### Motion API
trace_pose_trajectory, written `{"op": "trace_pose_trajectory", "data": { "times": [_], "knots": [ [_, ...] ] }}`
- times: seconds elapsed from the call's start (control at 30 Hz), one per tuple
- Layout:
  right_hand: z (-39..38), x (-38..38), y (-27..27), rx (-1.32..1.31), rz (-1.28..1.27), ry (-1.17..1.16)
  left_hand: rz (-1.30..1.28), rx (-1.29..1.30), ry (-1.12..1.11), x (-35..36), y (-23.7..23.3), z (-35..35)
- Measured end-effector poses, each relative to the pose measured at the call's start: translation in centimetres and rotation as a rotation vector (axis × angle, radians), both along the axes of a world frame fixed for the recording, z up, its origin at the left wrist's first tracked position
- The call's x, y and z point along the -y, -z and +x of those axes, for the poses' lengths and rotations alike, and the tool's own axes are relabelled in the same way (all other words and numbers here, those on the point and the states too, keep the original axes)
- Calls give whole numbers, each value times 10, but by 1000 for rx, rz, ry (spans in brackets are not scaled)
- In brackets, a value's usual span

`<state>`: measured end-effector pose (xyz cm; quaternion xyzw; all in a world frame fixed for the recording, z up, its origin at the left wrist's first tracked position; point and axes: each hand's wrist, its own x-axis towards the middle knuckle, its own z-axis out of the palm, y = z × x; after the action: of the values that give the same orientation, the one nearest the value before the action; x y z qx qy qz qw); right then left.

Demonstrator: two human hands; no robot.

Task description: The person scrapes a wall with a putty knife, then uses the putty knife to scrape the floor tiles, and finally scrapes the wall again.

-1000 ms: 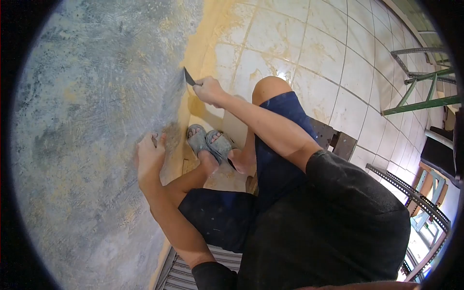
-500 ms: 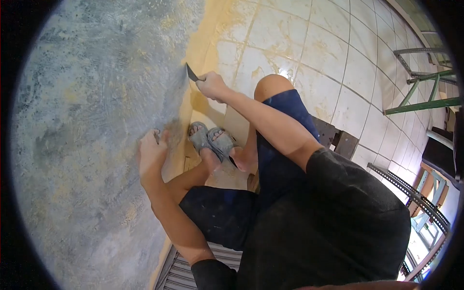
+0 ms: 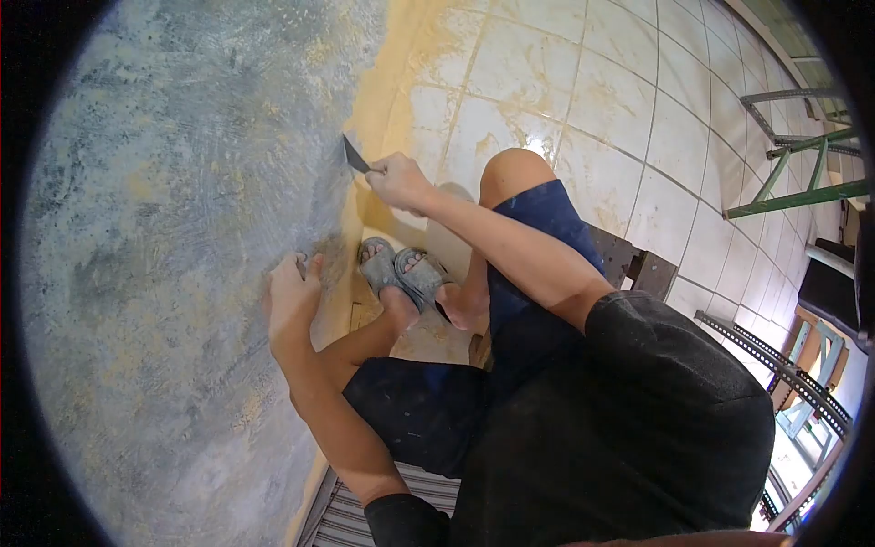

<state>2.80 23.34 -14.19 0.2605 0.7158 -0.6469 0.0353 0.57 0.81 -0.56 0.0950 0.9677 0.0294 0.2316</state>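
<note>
My right hand (image 3: 399, 184) grips a putty knife (image 3: 355, 157) with a dark, flat, angled blade. The blade's tip is at the edge of the mottled blue-grey wall surface (image 3: 191, 210), beside a yellowish strip (image 3: 375, 96) that runs along its border. My left hand (image 3: 293, 296) is lower down, close against the same grey surface, with its fingers curled. A small greyish bit shows between those fingers, too small to name.
White floor tiles (image 3: 606, 105) smeared with yellow residue spread to the right. My sandalled feet (image 3: 410, 269) are close to the wall's base. A green metal frame (image 3: 797, 198) and perforated metal angle bars (image 3: 775, 360) stand at the right. Ridged grey slats (image 3: 383, 501) show at the bottom.
My right hand and the putty knife have shifted slightly down the image, with the blade tip a little further left over the grey surface. My left hand has moved slightly down and right.
</note>
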Motion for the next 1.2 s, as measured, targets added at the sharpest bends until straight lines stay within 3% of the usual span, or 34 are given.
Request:
{"op": "trace_pose_trajectory", "data": {
  "times": [0.03,0.1,0.17,0.23,0.37,0.5,0.57,0.63,0.7,0.77,0.83,0.9,0.97,1.03,1.1,1.17,1.2],
  "knots": [
    [-7,-6,10,10,-2,-6,43,-31,28,6,7,-2],
    [-29,-25,16,328,-109,-41,83,-57,64,7,9,1],
    [-18,-11,9,294,-110,1,-14,32,13,-4,-4,-1],
    [-5,0,3,-9,36,-1,-51,26,-8,-7,-4,-1],
    [-15,-24,8,203,-79,-83,-16,42,6,4,3,-7],
    [-18,-18,14,135,-23,-37,40,-13,29,8,8,-7],
    [-5,-4,10,-26,25,5,-5,-10,1,11,10,-4],
    [-7,-15,8,22,1,-16,-8,-2,5,14,7,-5],
    [-18,-25,13,228,-146,-6,1,-4,25,15,7,-5],
    [-12,-18,14,156,-109,14,19,-18,28,16,7,-6],
    [-5,-4,14,-171,99,4,-16,-24,15,4,-1,-6],
    [-9,-11,14,-99,31,14,-65,0,-17,8,3,-1],
    [-24,-32,11,288,-102,-37,30,-37,39,17,13,-4],
    [-16,-20,15,251,-94,-18,-13,2,10,2,-1,-2],
    [-12,-5,19,-103,149,10,-55,30,-29,-8,-8,-5],
    [-16,-11,20,-105,129,-1,-81,-10,-4,-6,-6,-1],
    [-25,-24,13,68,5,-7,-86,0,-8,-4,-4,1]
  ]
}}
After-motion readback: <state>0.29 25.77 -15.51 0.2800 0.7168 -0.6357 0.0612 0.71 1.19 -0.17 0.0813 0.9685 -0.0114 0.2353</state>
